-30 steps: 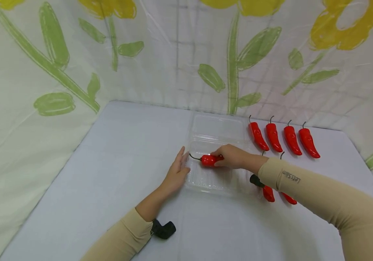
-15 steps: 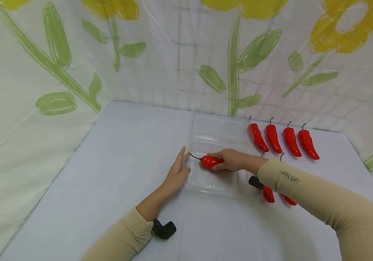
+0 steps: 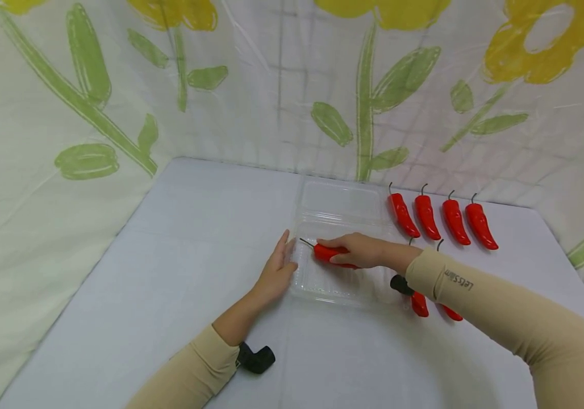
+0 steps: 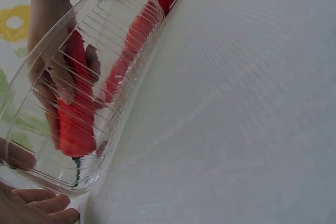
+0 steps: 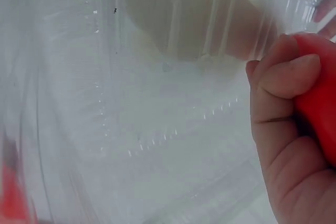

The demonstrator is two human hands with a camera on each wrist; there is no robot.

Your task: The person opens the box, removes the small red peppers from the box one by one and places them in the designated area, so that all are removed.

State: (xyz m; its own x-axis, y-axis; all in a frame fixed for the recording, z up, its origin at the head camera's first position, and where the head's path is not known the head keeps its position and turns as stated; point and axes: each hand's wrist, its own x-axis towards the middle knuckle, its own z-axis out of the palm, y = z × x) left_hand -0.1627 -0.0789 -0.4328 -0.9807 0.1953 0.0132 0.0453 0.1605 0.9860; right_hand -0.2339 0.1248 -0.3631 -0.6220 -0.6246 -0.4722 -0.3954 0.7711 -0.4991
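A clear plastic clamshell box (image 3: 317, 289) lies with its lid (image 3: 343, 196) folded back, away from the person. My right hand (image 3: 361, 250) grips a red chili pepper (image 3: 324, 253) over the tray, its dark stem pointing left. Through the clear wall in the left wrist view, fingers wrap the pepper (image 4: 77, 132). The right wrist view shows thumb and fingers curled round its red body (image 5: 323, 90). At the box's left side my left hand (image 3: 274, 270) rests with fairly straight fingers against the wall.
Several red chili peppers (image 3: 455, 220) stand in a row at the back right of the white table (image 3: 195, 238). Two more peppers (image 3: 418, 305) lie partly hidden under the right forearm. A flower-printed curtain (image 3: 251, 113) hangs behind the table.
The pepper in my right hand has tilted slightly, its tip end swinging toward the person, and the fingers cover more of it. My left hand stays at the box's side.
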